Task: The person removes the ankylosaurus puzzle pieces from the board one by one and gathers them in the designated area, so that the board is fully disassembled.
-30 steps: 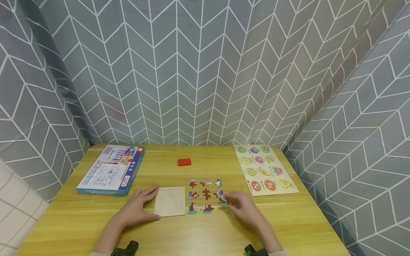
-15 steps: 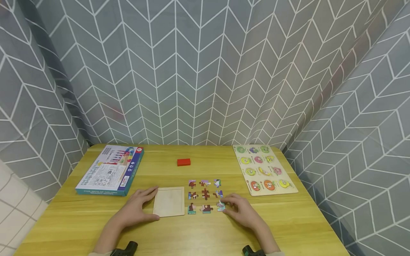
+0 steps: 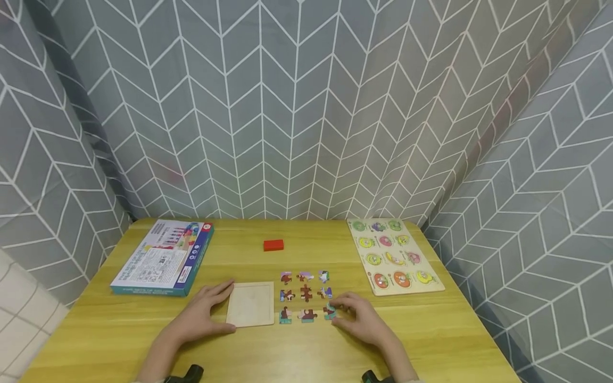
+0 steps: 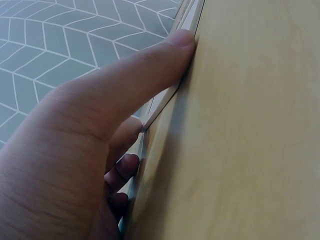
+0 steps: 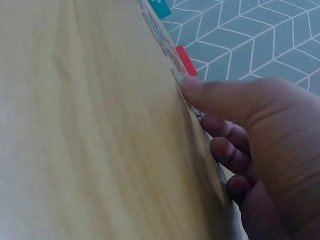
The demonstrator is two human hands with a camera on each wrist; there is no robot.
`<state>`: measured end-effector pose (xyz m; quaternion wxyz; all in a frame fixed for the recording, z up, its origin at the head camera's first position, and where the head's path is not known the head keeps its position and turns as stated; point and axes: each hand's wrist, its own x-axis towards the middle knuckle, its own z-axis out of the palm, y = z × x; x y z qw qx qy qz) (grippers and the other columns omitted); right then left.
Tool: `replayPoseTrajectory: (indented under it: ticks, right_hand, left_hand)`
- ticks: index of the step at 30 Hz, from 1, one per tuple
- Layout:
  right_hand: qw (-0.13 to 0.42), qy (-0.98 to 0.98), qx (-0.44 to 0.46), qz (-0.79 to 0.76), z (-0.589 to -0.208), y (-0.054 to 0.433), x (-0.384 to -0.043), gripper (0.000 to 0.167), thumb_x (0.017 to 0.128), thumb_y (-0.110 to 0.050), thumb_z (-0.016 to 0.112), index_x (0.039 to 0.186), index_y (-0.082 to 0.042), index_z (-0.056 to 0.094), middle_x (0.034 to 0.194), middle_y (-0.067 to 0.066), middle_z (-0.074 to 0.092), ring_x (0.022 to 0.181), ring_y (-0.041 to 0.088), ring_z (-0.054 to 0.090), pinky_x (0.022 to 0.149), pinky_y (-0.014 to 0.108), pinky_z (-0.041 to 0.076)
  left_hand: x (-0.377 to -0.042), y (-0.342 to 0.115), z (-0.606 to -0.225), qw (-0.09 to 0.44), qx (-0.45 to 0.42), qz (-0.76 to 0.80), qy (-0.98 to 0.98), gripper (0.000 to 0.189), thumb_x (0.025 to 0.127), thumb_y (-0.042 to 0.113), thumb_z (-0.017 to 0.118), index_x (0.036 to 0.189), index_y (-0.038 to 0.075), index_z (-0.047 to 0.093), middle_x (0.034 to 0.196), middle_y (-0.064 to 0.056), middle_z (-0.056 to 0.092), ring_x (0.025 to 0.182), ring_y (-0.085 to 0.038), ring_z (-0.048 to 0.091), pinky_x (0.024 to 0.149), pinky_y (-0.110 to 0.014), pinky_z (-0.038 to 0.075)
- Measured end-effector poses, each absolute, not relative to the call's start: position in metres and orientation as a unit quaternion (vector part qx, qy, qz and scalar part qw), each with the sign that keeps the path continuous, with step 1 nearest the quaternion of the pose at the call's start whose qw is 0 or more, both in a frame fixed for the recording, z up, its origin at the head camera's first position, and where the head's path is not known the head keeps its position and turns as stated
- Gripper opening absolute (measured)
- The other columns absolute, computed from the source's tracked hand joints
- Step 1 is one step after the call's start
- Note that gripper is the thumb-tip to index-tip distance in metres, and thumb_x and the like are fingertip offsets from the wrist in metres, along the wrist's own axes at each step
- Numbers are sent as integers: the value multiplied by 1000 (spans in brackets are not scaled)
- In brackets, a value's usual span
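Note:
My left hand (image 3: 193, 316) holds a small square wooden puzzle tray (image 3: 250, 304) by its left side, thumb at the near corner and index finger at the far one. In the left wrist view the thumb (image 4: 155, 62) presses along the tray's edge. My right hand (image 3: 361, 322) pinches a teal-and-brown jigsaw piece (image 3: 329, 311) between thumb and index finger, flat at the near right of the piece group. Several other jigsaw pieces (image 3: 306, 293) lie apart in rows right of the tray. The right wrist view shows the right thumb (image 5: 212, 95) at the piece's edge.
A red block (image 3: 273, 245) lies behind the pieces. At the back left is a boxed game (image 3: 160, 260); a fruit-picture board (image 3: 395, 258) lies at the back right. A grey patterned curtain (image 3: 282, 117) hangs behind the wooden table (image 3: 287, 354).
My right hand has brought its jigsaw piece slightly towards me, from overlapping the middle right piece to the near right place of the rows. The left hand has stayed at the tray.

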<state>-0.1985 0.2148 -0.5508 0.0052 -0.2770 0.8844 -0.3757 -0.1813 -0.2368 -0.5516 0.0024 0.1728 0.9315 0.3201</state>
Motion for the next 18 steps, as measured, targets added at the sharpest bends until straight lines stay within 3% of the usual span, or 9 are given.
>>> replayPoseTrajectory:
  ticks: [5,10,15,18]
  right_hand:
    - [-11,882,-277,-380,-552,215,-198,32,98,-33,78,126,-18,75,119,-9,71,102,10,61,92,32,55]
    - [-13,884,-252,-393,-550,215,-193,30,101,-30,74,126,-13,73,111,-7,69,97,8,60,86,29,54]
    - [-32,898,-186,-398,-535,216,-189,29,105,-33,68,126,-13,72,106,-7,68,93,9,60,81,28,54]
    - [-98,915,-163,-356,-520,227,-189,29,103,-31,71,123,-11,74,116,0,71,107,20,63,93,40,56]
  left_hand:
    - [-182,-236,-554,-4,186,327,927,105,79,64,86,160,8,49,170,-13,37,149,-60,29,115,-78,24]
    - [-180,-234,-552,-4,179,342,923,85,95,57,74,160,7,48,169,-17,39,151,-58,29,116,-77,25]
    - [-173,-233,-533,-44,158,334,928,60,107,46,62,153,6,58,154,-19,57,142,-50,47,113,-71,35]
    - [-168,-234,-517,-109,147,279,943,46,107,41,62,141,11,70,139,-14,70,131,-44,58,108,-69,39]
